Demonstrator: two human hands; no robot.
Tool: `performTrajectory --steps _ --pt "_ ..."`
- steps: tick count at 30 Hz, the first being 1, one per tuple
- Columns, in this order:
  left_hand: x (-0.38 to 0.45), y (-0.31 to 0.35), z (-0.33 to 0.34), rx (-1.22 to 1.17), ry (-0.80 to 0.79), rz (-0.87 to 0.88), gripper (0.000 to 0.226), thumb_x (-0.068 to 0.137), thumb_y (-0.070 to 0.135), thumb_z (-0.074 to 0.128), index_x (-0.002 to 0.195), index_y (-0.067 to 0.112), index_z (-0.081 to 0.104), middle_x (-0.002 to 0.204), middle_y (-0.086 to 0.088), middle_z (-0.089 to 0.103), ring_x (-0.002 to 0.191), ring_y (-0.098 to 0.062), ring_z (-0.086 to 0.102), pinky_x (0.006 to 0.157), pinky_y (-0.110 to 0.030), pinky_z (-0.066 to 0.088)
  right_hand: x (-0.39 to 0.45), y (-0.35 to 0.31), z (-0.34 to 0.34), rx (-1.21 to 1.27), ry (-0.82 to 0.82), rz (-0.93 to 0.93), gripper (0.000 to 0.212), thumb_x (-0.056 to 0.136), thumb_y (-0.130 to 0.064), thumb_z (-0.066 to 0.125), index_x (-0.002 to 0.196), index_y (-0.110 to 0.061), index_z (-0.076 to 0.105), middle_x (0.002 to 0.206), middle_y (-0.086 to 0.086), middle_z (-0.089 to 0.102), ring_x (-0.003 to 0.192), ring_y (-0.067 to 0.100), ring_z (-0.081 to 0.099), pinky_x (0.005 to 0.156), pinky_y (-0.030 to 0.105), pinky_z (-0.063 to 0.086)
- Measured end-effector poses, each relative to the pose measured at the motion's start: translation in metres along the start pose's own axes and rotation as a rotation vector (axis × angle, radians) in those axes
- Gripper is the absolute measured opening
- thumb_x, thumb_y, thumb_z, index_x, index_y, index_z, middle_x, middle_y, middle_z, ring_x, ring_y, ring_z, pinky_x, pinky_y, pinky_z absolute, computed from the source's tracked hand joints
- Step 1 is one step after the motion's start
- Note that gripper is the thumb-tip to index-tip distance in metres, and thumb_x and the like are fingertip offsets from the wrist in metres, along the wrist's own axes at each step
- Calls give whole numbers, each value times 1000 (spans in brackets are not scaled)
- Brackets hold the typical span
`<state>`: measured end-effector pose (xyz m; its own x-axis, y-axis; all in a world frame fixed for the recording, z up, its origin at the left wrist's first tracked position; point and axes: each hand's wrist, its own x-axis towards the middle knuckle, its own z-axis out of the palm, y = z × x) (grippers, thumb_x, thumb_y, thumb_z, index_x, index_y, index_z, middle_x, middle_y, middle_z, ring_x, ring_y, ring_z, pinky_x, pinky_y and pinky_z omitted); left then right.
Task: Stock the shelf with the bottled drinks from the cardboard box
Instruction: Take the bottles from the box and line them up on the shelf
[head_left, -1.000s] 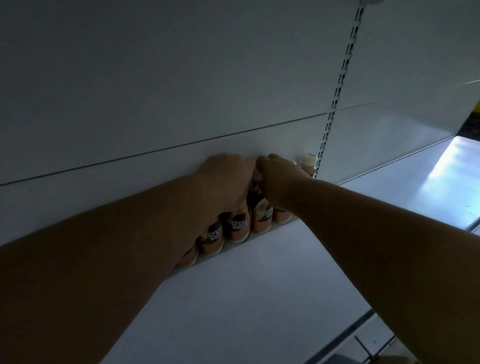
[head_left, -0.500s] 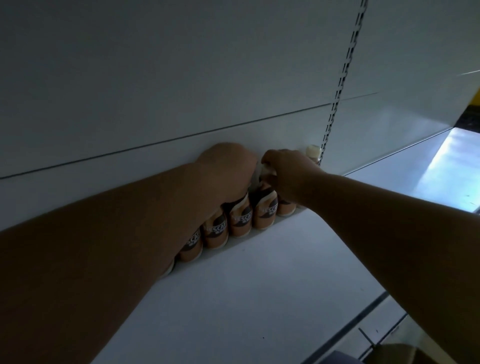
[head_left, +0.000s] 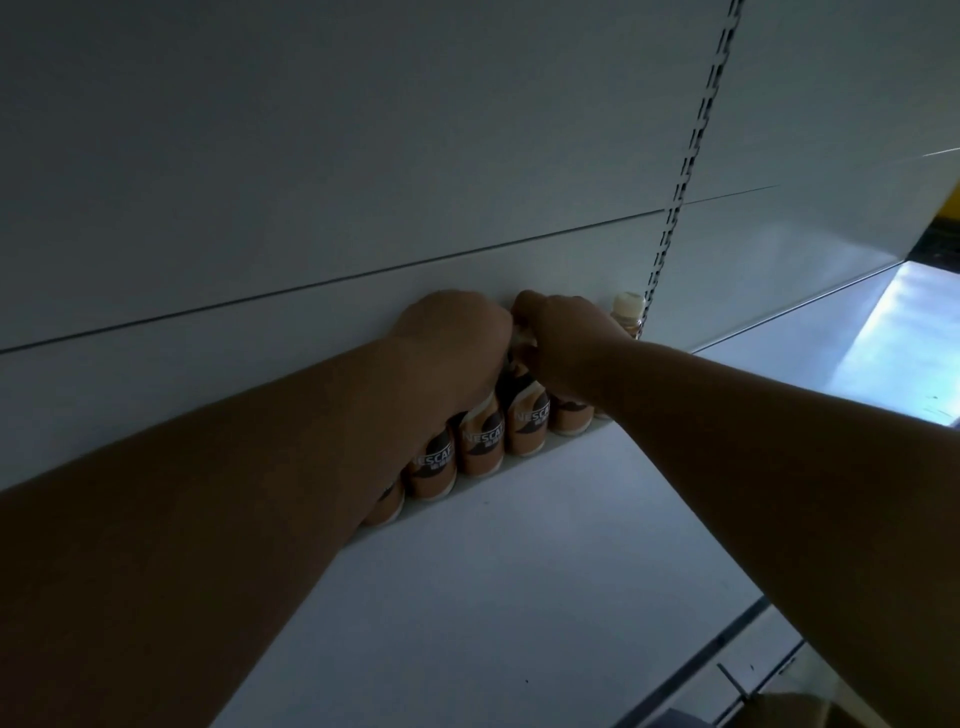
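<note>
Both hands (head_left: 511, 338) closer together, bottles (head_left: 483, 441) unmoved

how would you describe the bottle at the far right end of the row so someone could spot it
Find the slotted metal upright running down the shelf's back wall. At its foot, a row of orange bottles lines the wall. The end bottle stands beside the upright, the only one whose pale cap shows clear of the hands.
</note>
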<state>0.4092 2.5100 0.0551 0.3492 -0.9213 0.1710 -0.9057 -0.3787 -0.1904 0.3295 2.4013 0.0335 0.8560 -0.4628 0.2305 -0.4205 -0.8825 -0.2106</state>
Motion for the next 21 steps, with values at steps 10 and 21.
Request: performTrajectory --steps 10,21 --pt "-3 -1 3 11 102 14 21 92 17 57 109 7 60 111 -12 52 98 -30 58 69 -33 37 3 2 -2 18 -31 28 34 92 -19 57 125 -15 49 111 11 61 102 27 57 73 32 39" --pt "8 9 -3 -2 196 64 19 87 24 57 101 12 53 105 -11 53 92 -31 54 67 -35 35 -23 46 -23 120 102 131 33 87 -18 60 119 -20 52 107 4 60 96 23 59 81 38 54"
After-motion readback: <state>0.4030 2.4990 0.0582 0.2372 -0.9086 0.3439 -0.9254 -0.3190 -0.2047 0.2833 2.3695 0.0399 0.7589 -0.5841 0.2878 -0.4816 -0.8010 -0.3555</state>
